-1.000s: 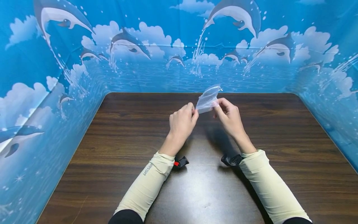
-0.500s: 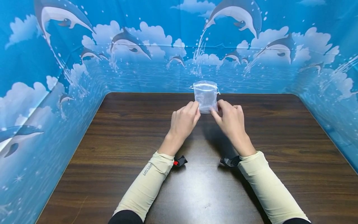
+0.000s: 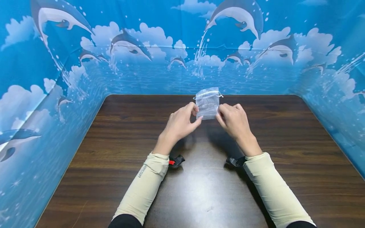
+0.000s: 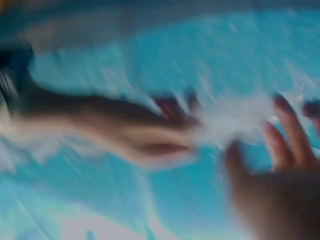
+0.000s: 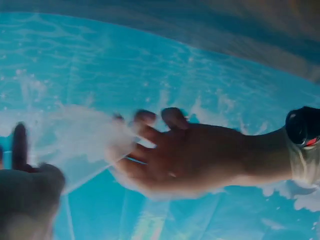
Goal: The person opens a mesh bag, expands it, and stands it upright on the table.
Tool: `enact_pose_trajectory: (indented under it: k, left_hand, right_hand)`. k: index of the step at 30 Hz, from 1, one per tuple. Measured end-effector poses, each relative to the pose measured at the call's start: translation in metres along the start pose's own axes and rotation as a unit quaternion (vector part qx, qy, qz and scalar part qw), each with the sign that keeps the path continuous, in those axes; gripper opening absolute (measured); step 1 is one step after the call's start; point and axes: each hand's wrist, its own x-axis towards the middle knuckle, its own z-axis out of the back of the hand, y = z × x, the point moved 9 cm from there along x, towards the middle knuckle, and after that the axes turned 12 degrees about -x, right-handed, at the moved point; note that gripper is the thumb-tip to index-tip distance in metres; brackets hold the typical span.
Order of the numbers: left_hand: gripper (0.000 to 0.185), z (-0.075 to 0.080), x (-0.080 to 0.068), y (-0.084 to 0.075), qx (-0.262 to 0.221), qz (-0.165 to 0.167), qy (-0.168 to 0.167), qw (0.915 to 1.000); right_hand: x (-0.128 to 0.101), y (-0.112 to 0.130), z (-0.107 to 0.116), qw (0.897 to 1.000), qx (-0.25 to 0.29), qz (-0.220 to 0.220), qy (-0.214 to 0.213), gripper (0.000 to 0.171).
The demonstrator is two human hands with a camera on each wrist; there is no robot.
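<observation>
Bag (image 3: 208, 104): sitting in the middle of the frame, above the table (image 3: 285, 152).
Left hand (image 3: 179, 123): touching its left.
Right hand (image 3: 234, 121): touching its right.

Left wrist view: motion blur smears the small sheer white drawstring pouch (image 4: 235, 117) and both hands, so no grip is legible. Right wrist view: the right hand (image 5: 27, 187) is cut off by the lower left edge. Pouch contents cannot be told.

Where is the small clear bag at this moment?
In the head view, the small clear bag is held upright above the far middle of the wooden table, between the left hand and the right hand.
</observation>
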Motion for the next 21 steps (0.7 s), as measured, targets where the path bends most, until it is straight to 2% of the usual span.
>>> enact_pose_trajectory:
  k: [1,2,4,7,11,14,16,18,21]
  left_hand:
    - [0.021,0.004,0.001,0.006,-0.038,0.02,0.015,0.999]
    - [0.027,0.009,0.001,0.011,-0.069,0.036,0.017,0.9968]
    - [0.037,0.019,0.003,0.019,-0.111,0.056,0.002,0.9922]
    - [0.047,0.028,0.004,0.026,-0.125,0.073,-0.019,0.9893]
    - [0.036,0.03,0.005,0.033,-0.132,0.09,-0.02,0.9869]
    - [0.02,0.032,0.006,0.036,-0.14,0.086,-0.034,0.9857]
    - [0.015,0.034,0.006,0.038,-0.131,0.081,-0.051,0.9868]
    - [0.013,0.035,0.005,0.037,-0.106,0.067,-0.07,0.9895]
    - [0.011,0.033,0.003,0.034,-0.055,0.039,-0.09,0.9936]
  right_hand:
    - [-0.001,0.001,0.0,1.0,0.009,0.017,0.003,0.024]
    - [-0.001,0.002,-0.001,0.999,0.018,0.035,0.006,0.024]
    - [-0.002,0.007,-0.001,0.997,0.033,0.066,0.007,0.024]
    - [-0.004,0.015,0.001,0.994,0.043,0.103,-0.012,0.024]
    - [-0.006,0.023,0.005,0.99,0.043,0.129,-0.043,0.023]
    - [-0.008,0.025,0.002,0.989,0.044,0.137,-0.033,0.019]
    - [-0.009,0.023,-0.007,0.989,0.042,0.142,0.015,0.016]
    - [-0.012,0.018,-0.022,0.985,0.05,0.133,0.099,0.02]
    - [-0.02,0.004,-0.045,0.964,0.065,0.088,0.242,0.042]
